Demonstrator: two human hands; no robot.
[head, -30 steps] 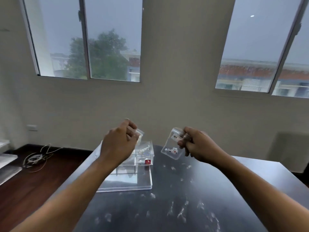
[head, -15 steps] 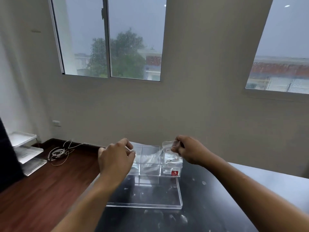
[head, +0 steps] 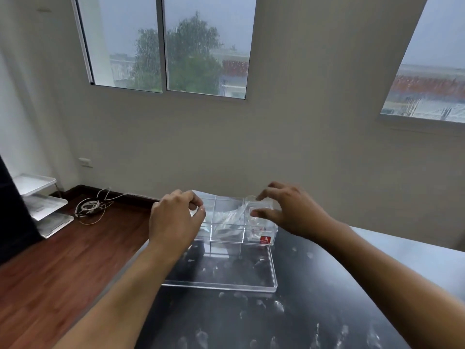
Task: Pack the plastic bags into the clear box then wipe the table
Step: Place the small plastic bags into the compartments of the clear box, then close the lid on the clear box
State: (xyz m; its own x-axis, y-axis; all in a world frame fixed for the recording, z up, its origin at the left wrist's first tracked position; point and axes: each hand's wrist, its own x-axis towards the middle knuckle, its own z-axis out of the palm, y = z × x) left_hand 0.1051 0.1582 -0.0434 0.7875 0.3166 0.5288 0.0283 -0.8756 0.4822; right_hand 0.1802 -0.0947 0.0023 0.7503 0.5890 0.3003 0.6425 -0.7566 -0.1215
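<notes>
The clear box [head: 273, 226], split into compartments, stands on the black table [head: 314, 285] with a red sticker on its front right corner. Several plastic bags [head: 230, 219] lie in its middle compartments. My left hand [head: 175, 219] hovers over the left end with fingers pinched together on a small plastic bag that it mostly hides. My right hand [head: 289, 210] is over the right compartment, fingers spread, thumb and forefinger on either side of a small plastic bag [head: 251, 215] standing inside it.
The box's clear lid [head: 219, 275] lies flat in front of it. White smudges [head: 276, 306] dot the tabletop. To the left are a wooden floor, a coil of white cable [head: 89, 206] and a white tiered tray rack [head: 41, 205].
Both hands carried their bags from above the table to the box. My right hand lowered its bag into the right compartment and spread its fingers. My view turned left.
</notes>
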